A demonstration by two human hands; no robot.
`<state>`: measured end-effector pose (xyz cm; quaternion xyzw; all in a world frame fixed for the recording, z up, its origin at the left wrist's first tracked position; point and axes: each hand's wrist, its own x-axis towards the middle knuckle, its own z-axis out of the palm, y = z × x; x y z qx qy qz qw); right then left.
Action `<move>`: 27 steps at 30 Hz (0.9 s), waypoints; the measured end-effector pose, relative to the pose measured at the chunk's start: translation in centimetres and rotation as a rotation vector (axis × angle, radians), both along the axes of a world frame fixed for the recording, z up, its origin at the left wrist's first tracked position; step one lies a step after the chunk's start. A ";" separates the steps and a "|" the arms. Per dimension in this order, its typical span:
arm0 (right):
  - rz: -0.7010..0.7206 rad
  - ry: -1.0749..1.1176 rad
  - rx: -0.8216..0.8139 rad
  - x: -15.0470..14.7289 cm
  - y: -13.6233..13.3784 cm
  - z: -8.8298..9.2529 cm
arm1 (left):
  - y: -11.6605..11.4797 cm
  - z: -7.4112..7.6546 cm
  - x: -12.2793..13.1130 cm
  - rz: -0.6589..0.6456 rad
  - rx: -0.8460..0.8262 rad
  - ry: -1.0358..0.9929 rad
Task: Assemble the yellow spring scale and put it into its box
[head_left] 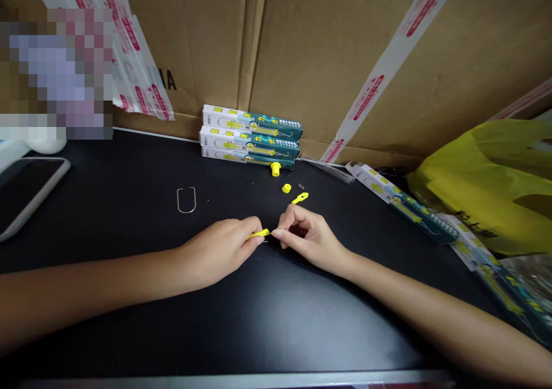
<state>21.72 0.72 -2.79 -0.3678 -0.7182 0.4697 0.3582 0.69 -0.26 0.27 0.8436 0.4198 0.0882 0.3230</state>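
My left hand (224,245) rests on the black table (129,222) and pinches a small yellow plastic piece (260,234) by its end. My right hand (304,237) is curled close against it from the right, fingertips pinched at the piece's tip, where a thin metal bit seems to stick out; what the fingers hold is too small to name. Just beyond the hands lie a second yellow piece (300,197), a yellow cap (286,188), a larger yellow cap (275,169) and a tiny spring (301,185).
Three stacked teal and white boxes (250,136) stand against the cardboard cartons (323,50). A U-shaped wire (186,200) lies at left, a phone (26,193) at far left. More boxes (405,202) and a yellow plastic bag (491,182) lie at right.
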 end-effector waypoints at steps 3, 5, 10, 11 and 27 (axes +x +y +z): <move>0.013 -0.006 -0.006 0.1 0.0 -0.1 | -0.2 -0.5 0.0 -0.022 0.111 0.113; 0.020 -0.020 -0.016 0.1 -0.1 0.1 | -0.3 -0.8 -0.1 -0.038 0.145 0.155; 0.084 -0.187 0.014 0.2 -0.1 0.9 | -0.3 -0.9 -0.2 -0.044 0.169 0.165; 0.102 -0.229 0.046 0.2 -0.1 1.1 | -0.2 -0.8 -0.1 -0.043 0.164 0.169; 0.003 -0.233 0.243 -0.6 -0.7 0.8 | -0.5 0.0 0.4 0.011 -0.034 -0.036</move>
